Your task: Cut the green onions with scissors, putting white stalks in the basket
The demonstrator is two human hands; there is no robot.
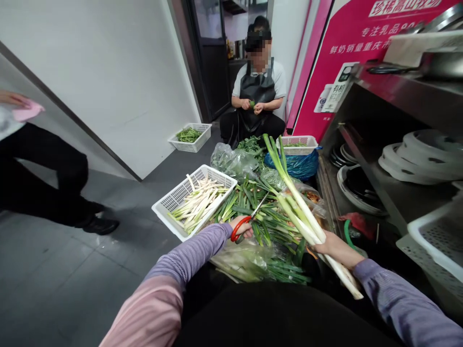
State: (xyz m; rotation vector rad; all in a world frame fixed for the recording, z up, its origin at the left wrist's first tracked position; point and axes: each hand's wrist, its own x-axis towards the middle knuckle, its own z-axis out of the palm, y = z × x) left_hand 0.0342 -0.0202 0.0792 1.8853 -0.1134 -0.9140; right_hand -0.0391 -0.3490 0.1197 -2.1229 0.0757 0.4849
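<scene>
My left hand point(241, 227) grips red-handled scissors point(240, 229), their steel blades pointing up and to the right over a heap of cut green onion tops point(249, 212). My right hand point(327, 243) holds a bunch of long spring onions point(302, 212) by the white stalks, with the green ends reaching up and away from me. A white plastic basket point(170, 205) of trimmed white stalks point(198, 202) sits to the left of the heap. Clear plastic bags point(246, 262) lie beneath the greens, near my hands.
A seated person in a black apron point(257, 89) holds something green. Further baskets of greens point(190, 137) point(294, 144) stand on the grey floor point(72, 274). Another person's black-clad legs point(43, 178) stand at left. A steel shelf unit point(394, 91) with stacked plates point(415, 156) stands at right.
</scene>
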